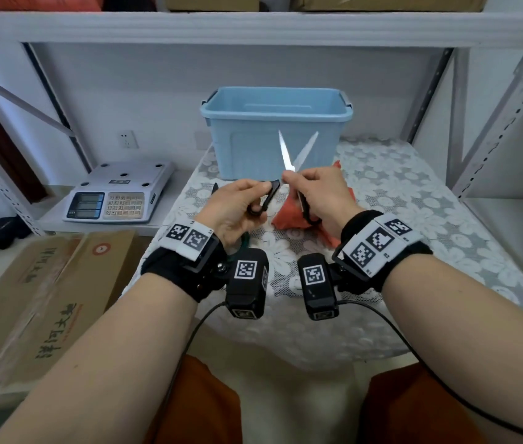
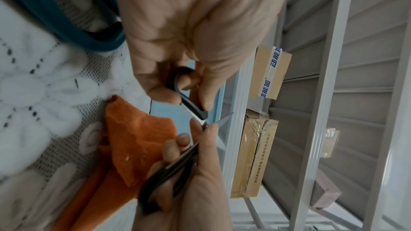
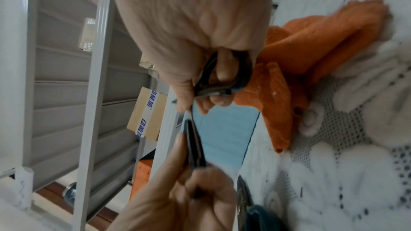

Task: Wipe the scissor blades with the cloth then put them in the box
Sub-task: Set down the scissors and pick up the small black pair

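Black-handled scissors are held above the table with the blades spread in a V that points up in front of the light blue box. My left hand grips one handle. My right hand holds the other handle, with a finger through its loop. The orange cloth lies crumpled on the table under my right hand; neither hand touches it. The cloth also shows below the handles in the left wrist view.
The box stands open at the back of the lace-covered table. A teal-handled tool lies under my left wrist. A weighing scale sits on the low shelf at left, cardboard boxes below it. Shelf uprights flank the table.
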